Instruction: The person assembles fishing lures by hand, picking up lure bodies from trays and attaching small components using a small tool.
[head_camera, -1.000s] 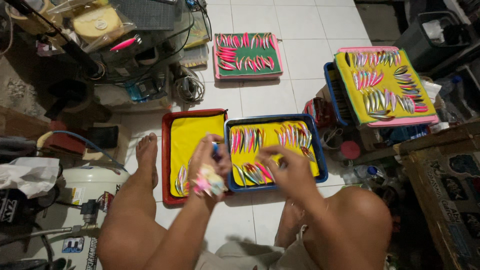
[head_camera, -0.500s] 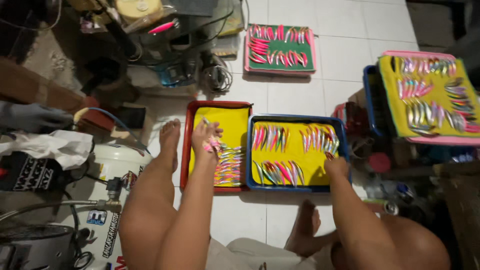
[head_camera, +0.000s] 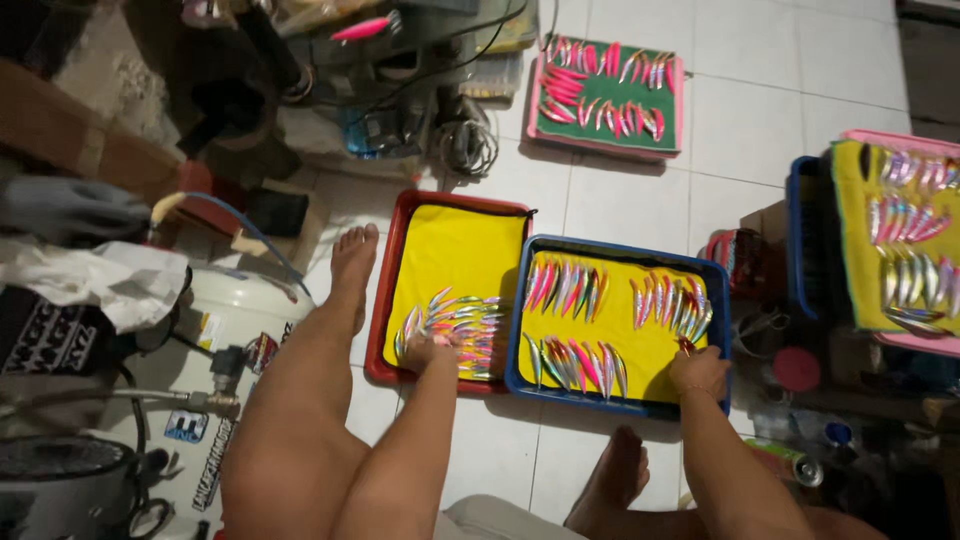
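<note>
I sit on the floor with two trays in front of me. A red tray lined with yellow cloth holds a row of pink and silver fishing lures near its front edge. My left hand rests on those lures, fingers down among them. A blue tray beside it, also lined yellow, carries three groups of lures. My right hand lies at the blue tray's front right corner, touching a lure by the rim.
A pink tray with green lining and more lures lies farther away. Stacked trays of lures stand to the right. A white compressor tank and tangled cables crowd the left. A can lies near my right foot.
My left hand has gone down from above the red tray onto its lures. My right hand stays at the blue tray's right front corner. The view has shifted.
</note>
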